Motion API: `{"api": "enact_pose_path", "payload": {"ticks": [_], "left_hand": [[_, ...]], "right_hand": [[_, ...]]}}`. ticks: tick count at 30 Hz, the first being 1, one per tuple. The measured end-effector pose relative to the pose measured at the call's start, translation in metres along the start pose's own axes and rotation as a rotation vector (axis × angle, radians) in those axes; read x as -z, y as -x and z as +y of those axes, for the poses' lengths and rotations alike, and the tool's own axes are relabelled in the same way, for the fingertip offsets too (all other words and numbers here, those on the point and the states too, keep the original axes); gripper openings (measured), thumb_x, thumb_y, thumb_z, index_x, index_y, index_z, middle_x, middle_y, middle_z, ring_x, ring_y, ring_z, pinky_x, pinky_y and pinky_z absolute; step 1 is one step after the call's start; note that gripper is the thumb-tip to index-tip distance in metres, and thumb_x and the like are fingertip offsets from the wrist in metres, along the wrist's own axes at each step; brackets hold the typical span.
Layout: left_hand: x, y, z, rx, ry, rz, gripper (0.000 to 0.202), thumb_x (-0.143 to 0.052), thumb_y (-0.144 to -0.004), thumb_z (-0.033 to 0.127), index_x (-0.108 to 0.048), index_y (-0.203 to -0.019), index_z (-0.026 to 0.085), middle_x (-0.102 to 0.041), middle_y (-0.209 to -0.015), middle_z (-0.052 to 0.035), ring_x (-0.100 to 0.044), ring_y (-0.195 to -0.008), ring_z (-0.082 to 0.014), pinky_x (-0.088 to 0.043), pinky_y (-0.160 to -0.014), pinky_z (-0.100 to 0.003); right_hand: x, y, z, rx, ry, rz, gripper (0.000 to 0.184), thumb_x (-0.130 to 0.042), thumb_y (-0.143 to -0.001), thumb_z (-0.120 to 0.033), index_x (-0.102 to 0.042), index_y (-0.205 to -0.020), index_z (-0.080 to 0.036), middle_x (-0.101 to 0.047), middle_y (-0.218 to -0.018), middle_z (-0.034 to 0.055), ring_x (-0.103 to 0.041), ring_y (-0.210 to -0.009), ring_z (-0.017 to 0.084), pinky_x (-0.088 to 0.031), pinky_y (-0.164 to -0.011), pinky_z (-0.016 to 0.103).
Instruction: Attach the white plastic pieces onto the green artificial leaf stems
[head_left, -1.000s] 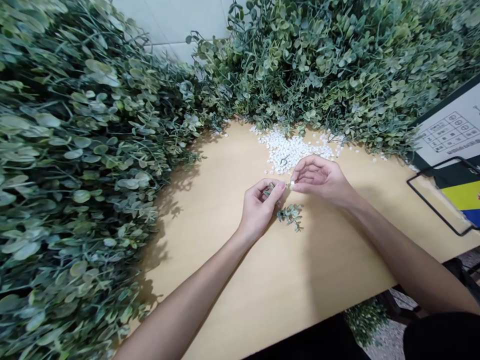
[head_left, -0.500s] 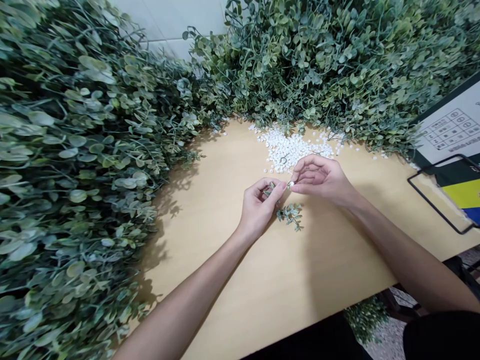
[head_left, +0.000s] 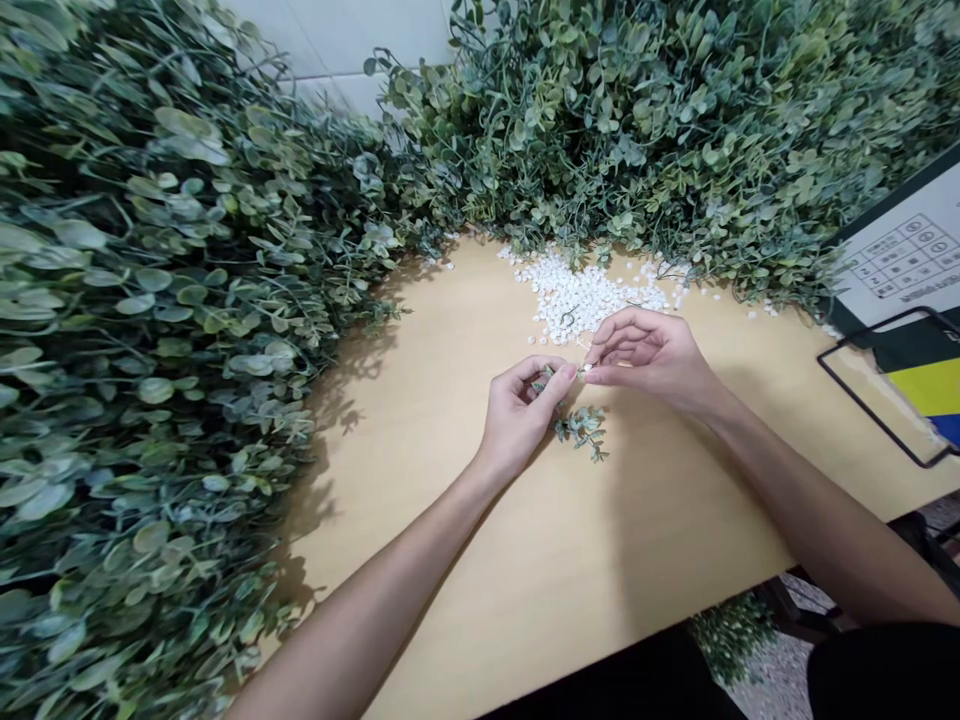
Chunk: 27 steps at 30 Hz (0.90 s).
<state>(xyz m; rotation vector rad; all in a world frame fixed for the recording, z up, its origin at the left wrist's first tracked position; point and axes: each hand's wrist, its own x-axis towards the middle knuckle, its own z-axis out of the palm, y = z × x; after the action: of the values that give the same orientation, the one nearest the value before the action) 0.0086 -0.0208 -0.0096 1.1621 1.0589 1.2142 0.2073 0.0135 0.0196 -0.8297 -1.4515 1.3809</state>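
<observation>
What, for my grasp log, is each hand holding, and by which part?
The left hand pinches a small leafy sprig near its stem tip, leaves trailing below. The right hand pinches a small white piece between thumb and fingertip, at that tip.

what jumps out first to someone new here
Heaps of green leafy sprigs crowd the table on the left and far sides. At the middle, the left hand pinches a small sprig while the right hand holds a white piece to it, just before a pile of white pieces.
</observation>
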Motion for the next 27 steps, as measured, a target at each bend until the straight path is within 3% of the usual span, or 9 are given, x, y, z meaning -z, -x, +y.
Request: {"api": "enact_pose_path", "payload": {"ticks": [22, 27], "left_hand": [[0.0016, 0.0023, 0.0044, -0.025, -0.093, -0.003, 0.034, -0.084, -0.082, 0.047, -0.075, -0.079, 0.014, -0.064, -0.065, -0.0011, -0.049, -0.057, -0.0093, -0.04, -0.055, -0.023], [0.0021, 0.002, 0.0052, -0.02, -0.085, -0.019, 0.033, -0.084, -0.082, 0.046, -0.075, -0.078, 0.014, -0.066, -0.065, -0.0015, -0.052, -0.057, -0.0098, -0.041, -0.056, -0.023]], "right_hand": [[-0.0025, 0.0043, -0.0021, 0.151, 0.218, 0.037, 0.038, -0.098, -0.063, -0.045, -0.077, -0.078, -0.018, -0.078, -0.079, 0.0044, -0.075, -0.072, 0.018, -0.063, -0.07, 0.03], [-0.0027, 0.0055, -0.0035, 0.218, 0.286, 0.025, 0.031, -0.096, -0.069, -0.041, -0.077, -0.077, -0.019, -0.078, -0.077, 0.003, -0.075, -0.07, 0.017, -0.062, -0.068, 0.028]]}}
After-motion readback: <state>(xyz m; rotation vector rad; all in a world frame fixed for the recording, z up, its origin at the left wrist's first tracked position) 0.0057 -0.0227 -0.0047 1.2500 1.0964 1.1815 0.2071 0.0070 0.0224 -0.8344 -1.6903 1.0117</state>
